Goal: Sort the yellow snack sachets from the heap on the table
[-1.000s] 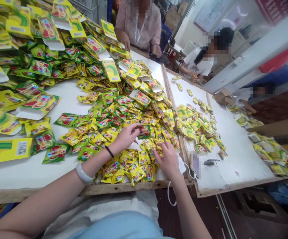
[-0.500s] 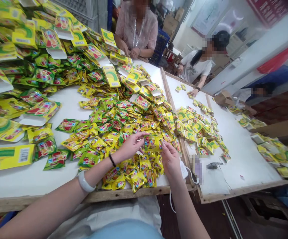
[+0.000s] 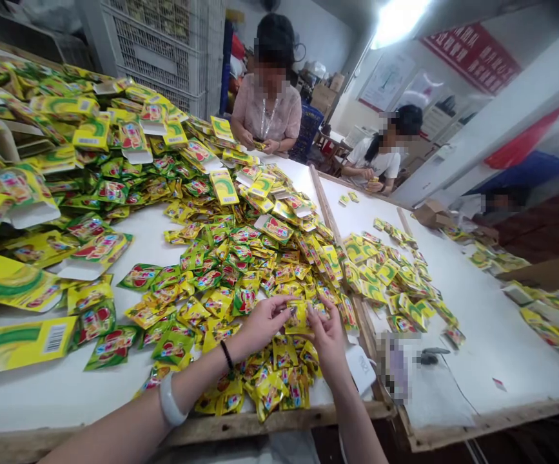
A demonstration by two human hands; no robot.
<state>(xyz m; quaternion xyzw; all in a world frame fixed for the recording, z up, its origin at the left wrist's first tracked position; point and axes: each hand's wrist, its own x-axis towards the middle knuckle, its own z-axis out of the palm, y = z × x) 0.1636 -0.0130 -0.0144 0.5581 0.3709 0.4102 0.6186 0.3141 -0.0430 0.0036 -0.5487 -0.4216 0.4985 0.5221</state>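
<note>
Well, the biggest thing from where I stand is the white worktop (image 3: 22, 403), edged in rough wood and divided by a wooden strip (image 3: 326, 201) running from the far edge to the near one. A great heap of yellow and green candy packets and small cartons (image 3: 260, 243) spreads from its far left corner down to the middle of the near edge. Grey plastic crates (image 3: 158, 61) stand stacked beyond the far edge, beside a person in a pale pink top (image 3: 269, 116); farther right is a person in a white shirt (image 3: 374, 156). Past the strip lies a smaller pile of yellow cartons (image 3: 380, 270). A long yellow carton (image 3: 28, 345) lies by the left edge, barcode up.

Over the near edge of the heap, the left hand (image 3: 264, 327), with a black bracelet (image 3: 227, 354) and a white bangle (image 3: 169, 399) on that arm, pinches one side of a yellow packet (image 3: 299, 319). The right hand's (image 3: 330, 338) fingers grip its other side. A white device with a cable (image 3: 360, 368) rests just beside the right wrist, near the strip.
</note>
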